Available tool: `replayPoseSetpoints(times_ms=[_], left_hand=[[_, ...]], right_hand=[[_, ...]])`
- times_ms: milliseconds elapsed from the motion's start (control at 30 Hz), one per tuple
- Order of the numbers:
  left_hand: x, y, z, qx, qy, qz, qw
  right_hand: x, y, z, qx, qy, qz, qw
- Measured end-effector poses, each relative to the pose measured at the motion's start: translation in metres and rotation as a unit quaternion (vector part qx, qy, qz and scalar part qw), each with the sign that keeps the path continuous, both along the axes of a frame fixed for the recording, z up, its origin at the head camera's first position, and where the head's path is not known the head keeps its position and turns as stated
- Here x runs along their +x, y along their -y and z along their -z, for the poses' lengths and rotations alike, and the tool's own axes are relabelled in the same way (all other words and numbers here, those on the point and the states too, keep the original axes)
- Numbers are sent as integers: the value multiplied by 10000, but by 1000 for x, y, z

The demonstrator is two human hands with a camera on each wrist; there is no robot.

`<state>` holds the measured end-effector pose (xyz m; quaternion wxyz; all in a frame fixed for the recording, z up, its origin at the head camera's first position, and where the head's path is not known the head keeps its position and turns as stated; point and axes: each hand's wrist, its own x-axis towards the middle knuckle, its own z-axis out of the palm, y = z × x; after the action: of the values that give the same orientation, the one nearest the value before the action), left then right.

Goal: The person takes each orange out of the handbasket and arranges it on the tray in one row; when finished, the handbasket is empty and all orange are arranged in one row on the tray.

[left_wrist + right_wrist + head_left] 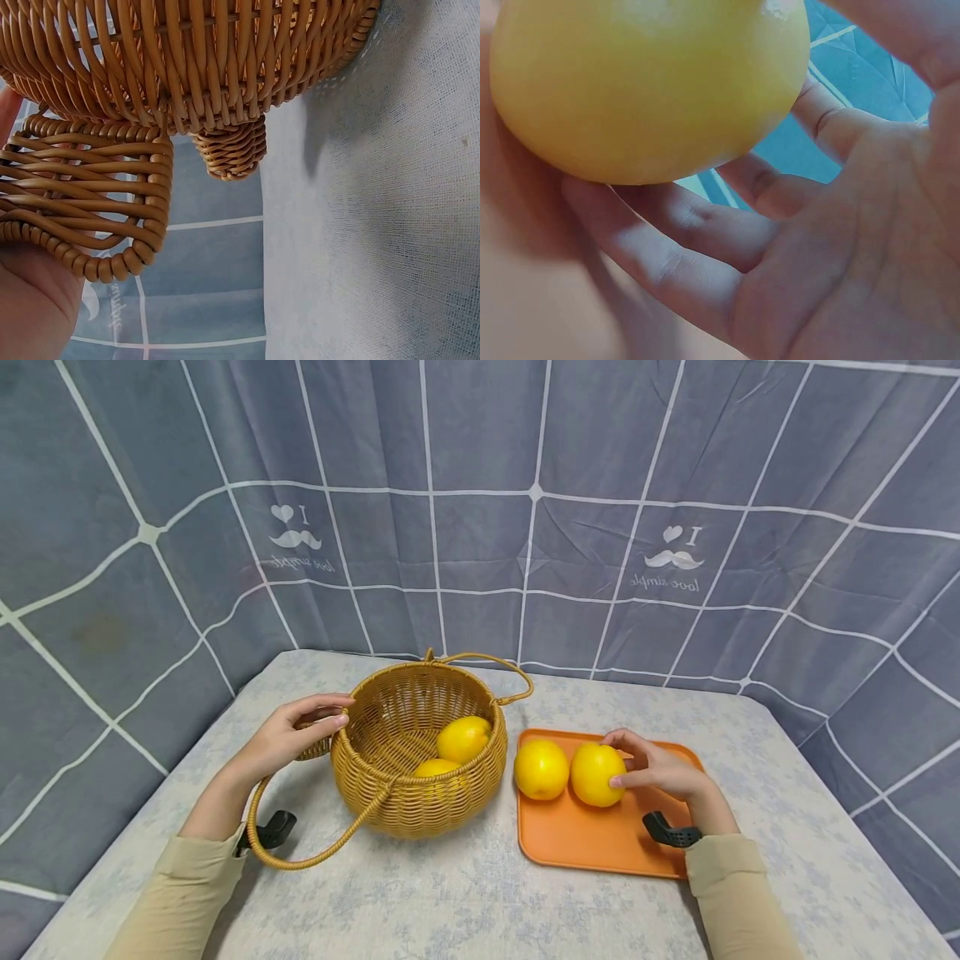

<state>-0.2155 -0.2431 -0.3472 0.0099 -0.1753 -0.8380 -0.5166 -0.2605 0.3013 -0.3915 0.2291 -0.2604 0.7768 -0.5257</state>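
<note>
Right hand grip curled around lemon, left hand gripping basket rim

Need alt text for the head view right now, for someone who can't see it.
Right hand grips a round yellow fruit on the orange plastic tray, beside a second yellow fruit. Left hand holds the woven wicker basket by its side handle; two more yellow fruits lie inside.
</note>
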Motion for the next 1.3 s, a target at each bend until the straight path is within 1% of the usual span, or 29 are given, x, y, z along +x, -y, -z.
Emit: replayPoseSetpoints(times_ms=[133,233,400,533,700,1033,1200,1300], left_hand=[[1,0,-1,-2,12,-11,10000],[1,0,-1,-9,8,5,10000],[1,-1,-1,-20,8,9,10000],[3,-2,-3,16,4,35,10000],[4,-3,-5,43,19,45,10000],[4,-3,-4,62,1,11,10000],[4,-3,-5,84,-26,30,10000],[4,-3,-5,99,-13,37,9999]], right_hand=[[-1,0,3,79,52,77,9999],[-1,1,3,264,140,246,9993],[0,3,2,597,121,588,9964],[0,3,4,624,275,758,9948],[-2,2,7,546,352,819,9945],[-1,-2,9,715,59,688,9950],[0,1,7,757,221,734,9942],[0,3,5,839,211,764,9933]])
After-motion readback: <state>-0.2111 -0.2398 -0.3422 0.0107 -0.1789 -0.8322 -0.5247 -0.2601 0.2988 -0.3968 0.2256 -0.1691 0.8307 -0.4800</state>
